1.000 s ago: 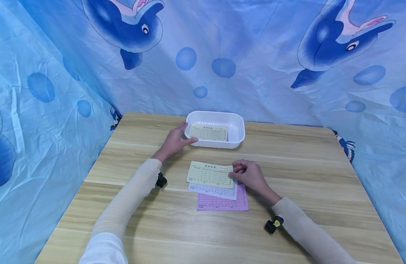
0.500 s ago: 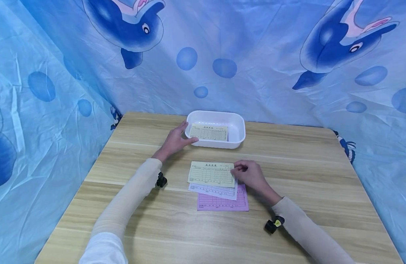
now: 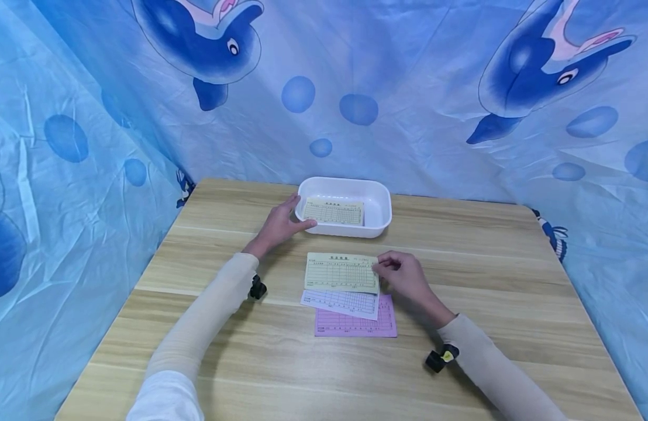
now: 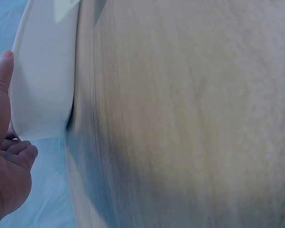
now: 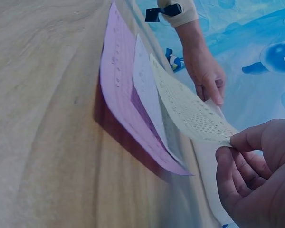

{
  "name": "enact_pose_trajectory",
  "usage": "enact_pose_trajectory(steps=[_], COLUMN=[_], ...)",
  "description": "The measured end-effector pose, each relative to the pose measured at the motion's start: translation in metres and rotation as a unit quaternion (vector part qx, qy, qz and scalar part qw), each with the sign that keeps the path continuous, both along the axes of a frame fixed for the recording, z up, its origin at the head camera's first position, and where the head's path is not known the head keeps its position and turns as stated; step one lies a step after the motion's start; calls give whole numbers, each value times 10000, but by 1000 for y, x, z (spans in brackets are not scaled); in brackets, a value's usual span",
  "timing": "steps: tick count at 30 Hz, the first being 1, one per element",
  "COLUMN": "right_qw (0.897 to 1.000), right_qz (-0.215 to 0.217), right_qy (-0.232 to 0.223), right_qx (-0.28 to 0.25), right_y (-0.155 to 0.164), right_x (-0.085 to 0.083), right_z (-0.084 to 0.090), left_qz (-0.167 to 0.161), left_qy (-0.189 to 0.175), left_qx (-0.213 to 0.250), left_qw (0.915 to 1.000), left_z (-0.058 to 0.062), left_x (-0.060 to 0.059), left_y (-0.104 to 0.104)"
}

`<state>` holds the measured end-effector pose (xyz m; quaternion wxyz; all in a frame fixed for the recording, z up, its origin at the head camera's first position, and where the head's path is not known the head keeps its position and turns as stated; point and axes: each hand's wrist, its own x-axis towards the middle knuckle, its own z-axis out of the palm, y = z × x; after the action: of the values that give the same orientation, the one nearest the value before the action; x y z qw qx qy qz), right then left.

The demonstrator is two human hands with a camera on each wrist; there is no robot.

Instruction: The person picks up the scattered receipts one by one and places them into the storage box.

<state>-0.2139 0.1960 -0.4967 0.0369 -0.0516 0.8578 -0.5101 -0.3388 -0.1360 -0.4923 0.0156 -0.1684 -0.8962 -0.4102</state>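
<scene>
Fingertips of my right hand (image 3: pixel 405 278) pinch the rt edge of a thin yellow ruled paper slip (image 3: pixel 342 272), lifted off a white slip (image 3: pixel 338 302) and pink slip (image 3: pixel 355 323) on the wood-grain surface (image 3: pixel 487 275). My left hand (image 3: pixel 278 224), fingers relaxed, touches the rounded white plastic tray (image 3: pixel 379 202) w/ another yellow slip (image 3: pixel 333 211) inside.

**Q:** What covers the arms?

**A:** Both arms wear close-fitting beige sleeves, full length, ending at the wrist. A white band of fabric shows on the left sleeve at the near edge of the head view. The left hand (image 3: pixel 278 225) and right hand (image 3: pixel 405 279) are bare.

**Q:** Any fitted hardware?

**A:** Yes. A small black device (image 3: pixel 257 287) sits on the left wrist. A matching black device with a yellow marking (image 3: pixel 441 358) sits on the right wrist.
</scene>
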Motion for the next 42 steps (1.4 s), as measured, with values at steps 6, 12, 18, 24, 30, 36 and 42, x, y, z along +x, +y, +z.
enact_pose_trajectory(steps=[6, 12, 18, 24, 30, 36, 42], right_qw=[9997, 9995, 9986, 9985, 9977, 9970, 9956], right_qz=[23, 157, 149, 4, -142, -187, -270], right_qy=[-105, 33, 131, 246, 290, 483, 500], right_qx=[-216, -289, -499, -480, -602, -583, -749], right_y=[1, 4, 7, 11, 15, 17, 16], right_x=[0, -1, -3, -7, -11, -17, -24], right_z=[7, 15, 25, 32, 41, 51, 63], left_qz=[0, -29, -19, 14, 26, 48, 84], left_qy=[15, 78, 37, 74, 91, 105, 87], left_qx=[5, 5, 5, 1, -43, -114, -190], left_qw=[10000, 10000, 10000, 10000, 9999, 9999, 9997], left_z=[0, -1, -1, -1, -2, -2, -2], left_x=[1, 1, 2, 2, 2, 2, 2], left_y=[-1, -1, 0, 0, 0, 0, 0])
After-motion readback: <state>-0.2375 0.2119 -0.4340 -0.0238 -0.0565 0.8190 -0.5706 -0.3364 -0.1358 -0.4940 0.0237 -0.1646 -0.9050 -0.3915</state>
